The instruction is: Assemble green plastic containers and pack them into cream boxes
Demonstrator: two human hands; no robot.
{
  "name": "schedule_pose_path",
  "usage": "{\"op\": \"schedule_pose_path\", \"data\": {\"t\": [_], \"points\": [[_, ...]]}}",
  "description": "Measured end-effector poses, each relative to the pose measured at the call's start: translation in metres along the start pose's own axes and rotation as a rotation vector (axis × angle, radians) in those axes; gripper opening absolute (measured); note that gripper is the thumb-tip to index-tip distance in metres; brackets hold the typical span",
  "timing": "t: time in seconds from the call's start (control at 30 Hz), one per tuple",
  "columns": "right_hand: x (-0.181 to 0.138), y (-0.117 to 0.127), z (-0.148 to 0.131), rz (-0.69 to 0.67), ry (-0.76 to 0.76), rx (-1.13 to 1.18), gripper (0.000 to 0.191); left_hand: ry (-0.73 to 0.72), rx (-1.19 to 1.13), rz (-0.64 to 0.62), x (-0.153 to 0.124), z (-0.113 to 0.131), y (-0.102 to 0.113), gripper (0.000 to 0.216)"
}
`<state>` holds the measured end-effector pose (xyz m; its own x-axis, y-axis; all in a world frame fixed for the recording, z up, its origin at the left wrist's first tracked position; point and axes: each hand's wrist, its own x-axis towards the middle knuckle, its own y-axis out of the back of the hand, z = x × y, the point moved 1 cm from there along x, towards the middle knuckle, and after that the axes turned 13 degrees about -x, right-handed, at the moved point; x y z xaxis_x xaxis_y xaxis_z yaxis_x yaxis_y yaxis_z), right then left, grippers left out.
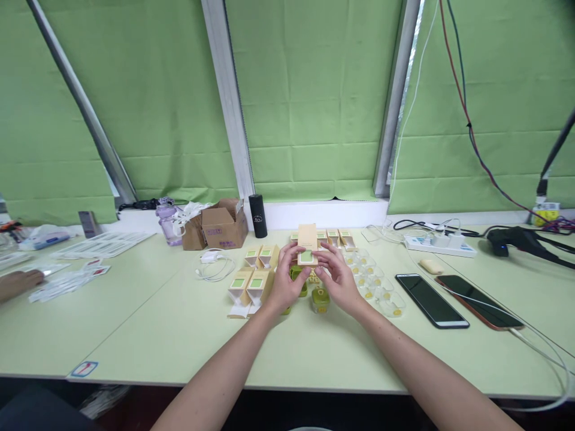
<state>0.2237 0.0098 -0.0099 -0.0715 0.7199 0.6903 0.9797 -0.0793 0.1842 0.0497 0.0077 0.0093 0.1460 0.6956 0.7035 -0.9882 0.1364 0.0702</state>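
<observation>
Between my two hands is a small tan cardboard box (308,234) with a green-and-white label on its near end. My left hand (287,278) grips its left side, and my right hand (339,275) has its fingers on the right side. Just below, a small green-lidded container (320,299) stands on the table, with more green containers partly hidden behind my left hand. Several open tan boxes (257,284) lie left of my hands. Clear plastic cups (371,275) with yellow spots stand in rows to the right.
A brown carton (223,224), a black tumbler (257,215) and a purple bottle (169,224) stand at the back. Two phones (431,299) lie to the right, near a power strip (440,244). Another person's hand (20,284) rests by white packets (67,284) at far left.
</observation>
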Motion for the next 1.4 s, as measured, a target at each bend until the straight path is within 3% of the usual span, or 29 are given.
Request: {"op": "schedule_pose_path", "data": {"t": [0.13,0.23,0.6,0.83,0.93,1.03,1.13,1.27,1.4], "points": [[0.001,-0.001,-0.001,-0.042,-0.047,0.049,0.041,-0.021,0.086,0.006,-0.001,0.004,0.0,0.037],[0.001,0.002,-0.005,-0.067,-0.021,-0.051,0.041,-0.029,0.135,0.018,-0.001,0.007,0.0,0.039],[-0.002,0.007,-0.028,0.016,0.263,-0.333,0.047,0.074,0.07,0.108,0.003,0.002,0.001,0.045],[-0.004,0.006,-0.03,-0.054,0.368,-0.352,0.046,0.185,0.166,0.137,0.005,-0.005,0.008,0.054],[-0.004,0.008,-0.028,-0.031,0.355,-0.367,0.038,0.193,0.142,0.147,0.008,-0.011,0.011,0.052],[-0.003,0.015,-0.025,-0.012,0.294,-0.444,0.018,0.198,0.039,0.165,0.011,-0.014,0.016,0.05],[-0.007,0.024,-0.024,-0.158,0.21,-0.633,0.011,0.265,-0.092,0.163,0.012,-0.013,0.025,0.053],[-0.02,0.035,-0.024,-0.415,0.191,-0.84,0.039,0.309,-0.149,0.107,0.008,0.0,0.036,0.055],[-0.028,0.048,-0.024,-0.46,0.207,-0.928,0.022,0.276,-0.052,-0.004,0.0,0.015,0.04,0.052]]}}
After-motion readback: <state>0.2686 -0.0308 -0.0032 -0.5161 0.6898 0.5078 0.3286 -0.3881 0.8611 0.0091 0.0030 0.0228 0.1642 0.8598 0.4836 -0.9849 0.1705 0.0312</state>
